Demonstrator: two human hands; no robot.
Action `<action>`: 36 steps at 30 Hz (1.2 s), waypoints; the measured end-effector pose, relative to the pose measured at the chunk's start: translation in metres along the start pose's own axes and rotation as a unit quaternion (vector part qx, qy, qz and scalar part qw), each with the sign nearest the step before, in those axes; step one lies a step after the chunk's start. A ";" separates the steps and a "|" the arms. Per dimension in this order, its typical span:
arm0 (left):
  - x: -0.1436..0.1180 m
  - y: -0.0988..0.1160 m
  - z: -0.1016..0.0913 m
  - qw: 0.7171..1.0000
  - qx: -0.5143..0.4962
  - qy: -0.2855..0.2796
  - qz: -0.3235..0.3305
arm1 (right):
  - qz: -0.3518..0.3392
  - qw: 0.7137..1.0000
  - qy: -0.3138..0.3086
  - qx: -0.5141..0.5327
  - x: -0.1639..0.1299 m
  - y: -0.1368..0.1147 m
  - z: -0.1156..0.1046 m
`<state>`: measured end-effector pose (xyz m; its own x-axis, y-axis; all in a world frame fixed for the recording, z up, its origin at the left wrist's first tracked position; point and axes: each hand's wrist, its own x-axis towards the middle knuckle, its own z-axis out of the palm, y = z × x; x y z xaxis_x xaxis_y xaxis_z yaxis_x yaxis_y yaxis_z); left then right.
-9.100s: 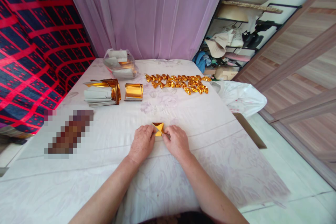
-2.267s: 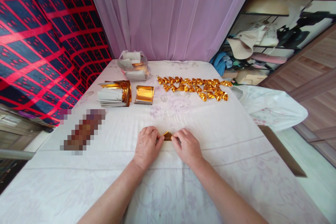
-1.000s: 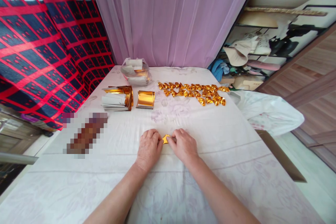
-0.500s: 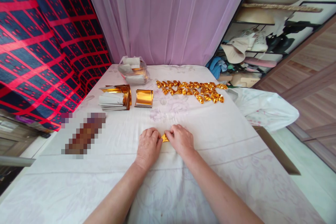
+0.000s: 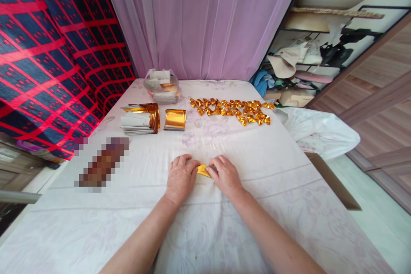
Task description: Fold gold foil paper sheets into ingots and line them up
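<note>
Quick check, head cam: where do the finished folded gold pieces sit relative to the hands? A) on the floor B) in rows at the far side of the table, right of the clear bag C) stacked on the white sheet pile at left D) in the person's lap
B: the folded gold pieces lie in rows on the table beyond the left hand and right hand, to the right of the clear bag.

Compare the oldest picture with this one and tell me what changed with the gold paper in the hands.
The gold paper, earlier a wider pointed shape between the fingertips, is now folded smaller and flatter, pinched between left hand and right hand. Folded gold pieces and foil stacks lie unchanged.
</note>
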<state>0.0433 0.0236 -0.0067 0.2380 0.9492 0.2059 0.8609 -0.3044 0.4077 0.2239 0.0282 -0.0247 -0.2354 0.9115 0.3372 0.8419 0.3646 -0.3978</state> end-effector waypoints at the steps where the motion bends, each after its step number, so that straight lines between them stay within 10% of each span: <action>1: 0.000 0.000 0.000 1.000 0.000 0.000 -0.001 | -0.008 1.000 0.000 0.010 -0.002 0.001 -0.002; 8: 0.000 -0.003 0.001 1.000 -0.012 -0.005 0.006 | -0.058 0.996 0.018 0.065 -0.014 -0.011 -0.009; 19: 0.000 -0.004 0.000 0.999 -0.026 -0.021 0.014 | 0.092 0.993 -0.070 -0.006 -0.006 -0.031 -0.004; 36: 0.001 -0.002 -0.001 1.000 -0.018 -0.018 0.012 | 0.106 0.986 -0.122 0.049 -0.014 -0.015 -0.024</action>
<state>0.0407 0.0249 -0.0064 0.2754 0.9436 0.1840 0.8384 -0.3294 0.4343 0.2264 0.0051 -0.0029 -0.1797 0.9833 0.0275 0.8364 0.1674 -0.5219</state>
